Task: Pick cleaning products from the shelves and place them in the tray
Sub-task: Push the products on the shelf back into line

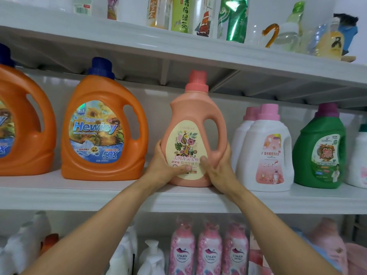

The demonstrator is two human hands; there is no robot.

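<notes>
A salmon-pink detergent jug point(195, 114) with a pink cap and a cream flowered label stands upright on the middle shelf point(119, 197). My left hand point(165, 165) grips its lower left side, thumb across the label. My right hand point(219, 165) grips its lower right side below the handle, thumb on the label. The jug's base touches the shelf near the front edge. No tray is in view.
Two orange Hewisy jugs point(103, 126) stand to the left, white pink-capped bottles point(266, 151) and a green jug point(319, 149) to the right. Drink bottles point(180, 14) line the top shelf. Pink UYAJOY bottles point(209, 249) and white bottles fill the shelf below.
</notes>
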